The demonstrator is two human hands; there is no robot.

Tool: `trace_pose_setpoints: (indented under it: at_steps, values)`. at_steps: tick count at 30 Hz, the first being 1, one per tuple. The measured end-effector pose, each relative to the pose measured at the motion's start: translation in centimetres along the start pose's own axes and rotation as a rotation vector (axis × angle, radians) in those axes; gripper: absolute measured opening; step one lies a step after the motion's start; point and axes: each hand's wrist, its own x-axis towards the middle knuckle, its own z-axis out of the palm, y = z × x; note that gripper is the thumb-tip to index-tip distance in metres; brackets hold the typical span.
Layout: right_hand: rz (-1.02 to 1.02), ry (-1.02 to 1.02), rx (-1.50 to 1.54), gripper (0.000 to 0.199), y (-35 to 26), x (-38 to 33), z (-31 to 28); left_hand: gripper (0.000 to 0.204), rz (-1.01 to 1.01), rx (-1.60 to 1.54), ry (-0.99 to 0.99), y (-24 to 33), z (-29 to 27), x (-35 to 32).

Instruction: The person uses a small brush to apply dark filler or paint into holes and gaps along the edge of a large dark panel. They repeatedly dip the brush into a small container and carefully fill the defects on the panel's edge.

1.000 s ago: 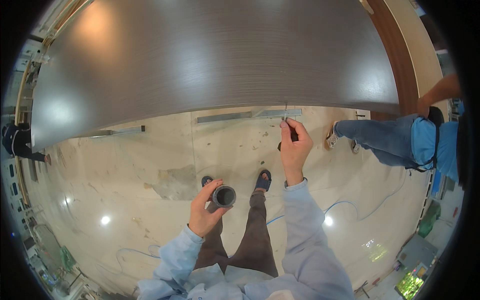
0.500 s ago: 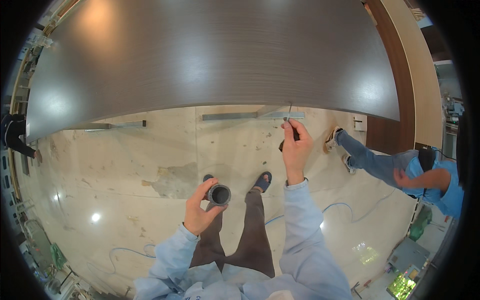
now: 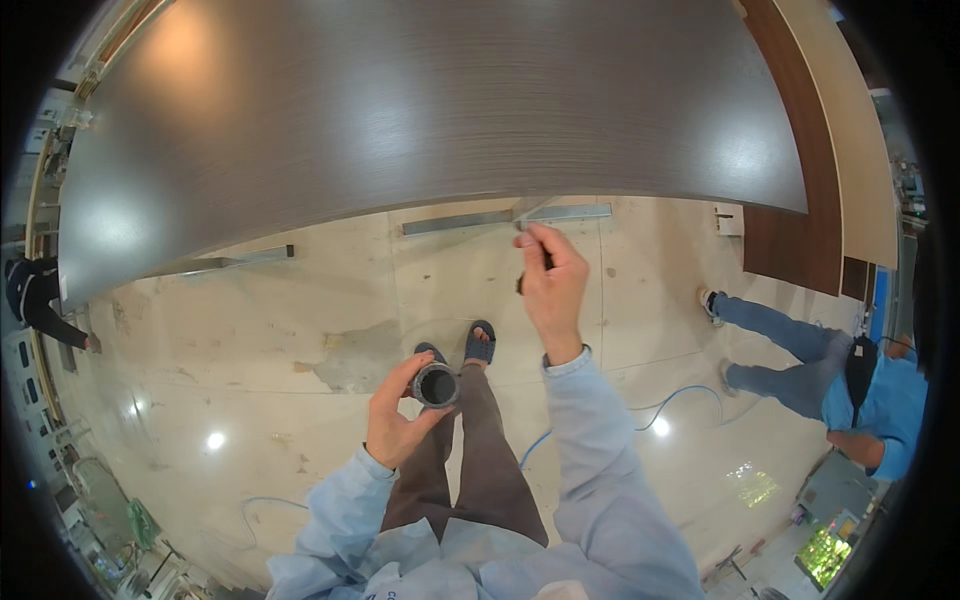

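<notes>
My left hand [image 3: 396,415] is wrapped around a small, dark, round cup [image 3: 437,404], its open mouth facing up and its inside dark. In my right hand [image 3: 554,295] the fingers are pinched on a thin tool with a dark handle [image 3: 519,286]; the fingers mostly cover it, and its exact kind cannot be made out. That hand is just short of the near edge of a large dark wood-grain panel [image 3: 430,110]. Whether the tool's tip touches the edge is unclear.
Metal support bars [image 3: 450,222] show beneath the panel edge. Brown and pale boards [image 3: 800,250] stand at the right. A person in blue [image 3: 820,350] is at the right, another in dark clothes [image 3: 45,305] at far left. A blue hose [image 3: 680,393] lies on the floor.
My right hand has moved left along the panel edge, and my feet have shifted closer together. The cup stays in my left hand. The person at the right has moved away and toward the near side.
</notes>
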Motion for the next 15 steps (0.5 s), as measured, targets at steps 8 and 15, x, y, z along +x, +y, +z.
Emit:
trace_pose_setpoints:
  at_steps: [8,15]
  values:
    - [0.101,0.109,0.045,0.015,1.5,0.6,-0.9,0.073,0.048,0.018,0.015,1.4,1.9,1.6]
    - [-0.123,0.001,0.052,0.012,1.1,0.5,1.2,0.072,0.025,0.016,-0.018,1.5,1.4,1.9]
